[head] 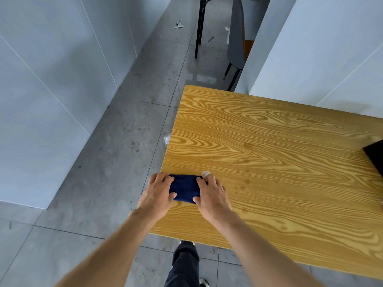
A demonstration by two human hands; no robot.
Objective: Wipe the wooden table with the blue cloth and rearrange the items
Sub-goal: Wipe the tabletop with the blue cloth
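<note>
A dark blue cloth, folded into a small rectangle, lies near the left edge of the wooden table. My left hand grips the cloth's left end, right at the table's edge. My right hand holds its right end, with a pale bandage on one fingertip. Both hands press the cloth flat against the wood. A few faint dark spots mark the tabletop to the right of my right hand.
A black flat object juts in at the table's right edge. White panels stand behind the table and along the left. A chair with black legs stands on the grey tiled floor beyond. My leg shows below the table's near edge.
</note>
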